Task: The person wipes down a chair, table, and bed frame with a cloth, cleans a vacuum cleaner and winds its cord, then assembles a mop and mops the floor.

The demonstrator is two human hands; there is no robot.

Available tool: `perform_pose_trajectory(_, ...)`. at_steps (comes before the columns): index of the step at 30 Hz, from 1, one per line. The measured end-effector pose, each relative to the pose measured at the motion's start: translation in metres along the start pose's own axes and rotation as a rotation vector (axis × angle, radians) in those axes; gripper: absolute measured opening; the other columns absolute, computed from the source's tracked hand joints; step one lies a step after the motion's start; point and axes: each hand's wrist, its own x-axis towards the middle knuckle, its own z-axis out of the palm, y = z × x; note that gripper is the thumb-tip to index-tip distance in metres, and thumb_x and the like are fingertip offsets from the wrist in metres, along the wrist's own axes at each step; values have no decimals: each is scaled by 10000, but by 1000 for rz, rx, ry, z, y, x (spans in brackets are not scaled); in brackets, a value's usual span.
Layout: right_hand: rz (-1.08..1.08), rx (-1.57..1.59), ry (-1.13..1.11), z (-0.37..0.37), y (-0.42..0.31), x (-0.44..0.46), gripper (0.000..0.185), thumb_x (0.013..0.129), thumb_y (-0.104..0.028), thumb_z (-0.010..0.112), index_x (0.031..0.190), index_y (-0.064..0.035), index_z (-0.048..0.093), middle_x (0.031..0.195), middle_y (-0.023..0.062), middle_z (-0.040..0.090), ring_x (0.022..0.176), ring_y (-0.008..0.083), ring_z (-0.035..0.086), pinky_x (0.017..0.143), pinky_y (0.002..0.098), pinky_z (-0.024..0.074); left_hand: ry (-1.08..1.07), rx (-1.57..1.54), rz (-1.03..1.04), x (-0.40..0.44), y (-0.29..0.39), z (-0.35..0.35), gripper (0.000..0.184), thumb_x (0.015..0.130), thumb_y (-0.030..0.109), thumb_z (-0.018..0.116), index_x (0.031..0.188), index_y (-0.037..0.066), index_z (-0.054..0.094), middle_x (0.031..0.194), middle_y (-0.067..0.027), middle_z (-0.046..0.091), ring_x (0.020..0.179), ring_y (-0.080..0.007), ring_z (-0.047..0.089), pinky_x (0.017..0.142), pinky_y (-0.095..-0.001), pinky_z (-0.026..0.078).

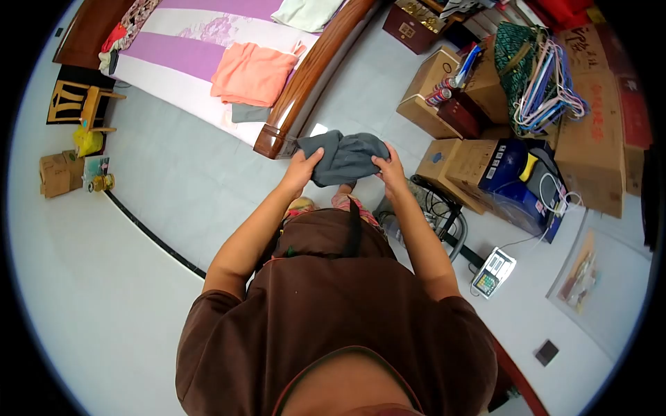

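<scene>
A dark grey piece of cloth (345, 158), bunched up so that its kind is unclear, is stretched between my two hands in front of my body. My left hand (301, 170) grips its left side, thumb on top. On the other side, my right hand (390, 168) pinches the right edge with thumb and fingers. Close beyond the cloth stands the wooden bed frame (316, 69). On the bed's corner lie a folded orange garment (253, 73) and, partly under it, a grey cloth (248, 113).
Cardboard boxes (590, 145) are stacked at the right, with a bundle of plastic hangers (551, 93) on them. A digital scale (494, 272) sits on a white surface nearer me. A wooden chair (89, 104) stands at the far left, past the tiled floor (180, 159).
</scene>
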Motion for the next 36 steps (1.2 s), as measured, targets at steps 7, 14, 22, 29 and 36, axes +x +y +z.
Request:
perform_pose_trajectory(7,423,474,-597,57,-17,46,579,982,-513,460,1405,-119,418,1340,87,530,1207,225,527,956,384,470,-187,994,393,34,13,25,472,855,268,693,1233,12,574,1249,-226,574,1149,-400,545,969,-400,439)
perform_pose_trajectory(14,395,597,-265,126,46,122,429,1021,-379,426,1298,-70,532,1241,93,611,1134,241,587,979,403,465,-37,517,341,67,-6,-68,395,937,223,608,1272,16,578,1360,-147,530,1236,-247,516,1017,-342,405)
perform_pose_trajectory(22,-209,-429,-43,258,145,204,547,966,-384,527,1267,73,507,1349,288,435,1276,407,398,1071,424,319,559,314,31,123,-84,-248,380,994,276,522,1283,35,574,1170,-43,634,1034,-151,590,866,-287,454)
perform_pose_trajectory(29,-518,-1274,-107,313,250,248,491,905,-400,585,1365,-240,523,1539,123,273,1419,433,176,1030,724,230,656,210,-180,147,-149,-300,377,990,275,530,1291,51,568,1248,-43,601,1037,-158,593,846,-293,455)
perform_pose_trajectory(36,-537,-1186,389,313,175,404,536,901,-411,589,1399,-242,481,1529,168,267,1411,488,142,1033,704,259,615,245,-133,199,-158,-297,388,985,234,543,1306,16,550,1143,-65,644,991,-137,591,856,-279,452)
